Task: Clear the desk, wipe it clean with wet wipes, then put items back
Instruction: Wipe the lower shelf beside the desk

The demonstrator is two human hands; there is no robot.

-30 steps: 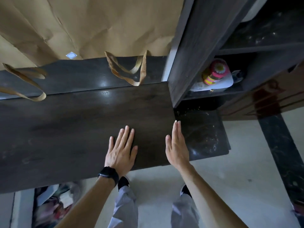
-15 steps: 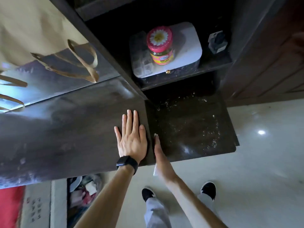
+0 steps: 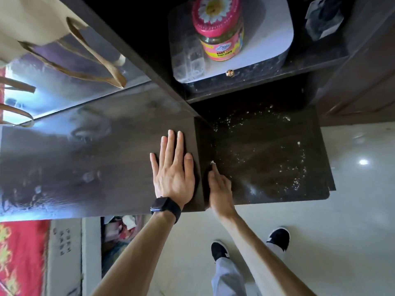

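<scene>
The dark wooden desk (image 3: 85, 159) shines with damp streaks. My left hand (image 3: 173, 174), with a black watch on the wrist, lies flat on the desk top near its right end, fingers spread and holding nothing. My right hand (image 3: 220, 189) stands edge-on against the desk's vertical right side, just above a lower dark surface (image 3: 267, 159). A small white bit of wet wipe (image 3: 212, 162) shows at its fingertips. The rest of the wipe is hidden between the palm and the wood.
White crumbs and dust speckle the lower dark surface. On the shelf above sit a pink-lidded jar (image 3: 220, 33) on a white box (image 3: 269, 35), a clear plastic organiser (image 3: 188, 58) and a black item (image 3: 322, 18). Brown paper bag handles (image 3: 89, 60) hang over the desk's back. My shoes (image 3: 220, 251) stand on pale floor.
The view has swung right and closer to the shelf. My right hand slid off the desk top and down onto its right side face. My left hand shifted toward the right end.
</scene>
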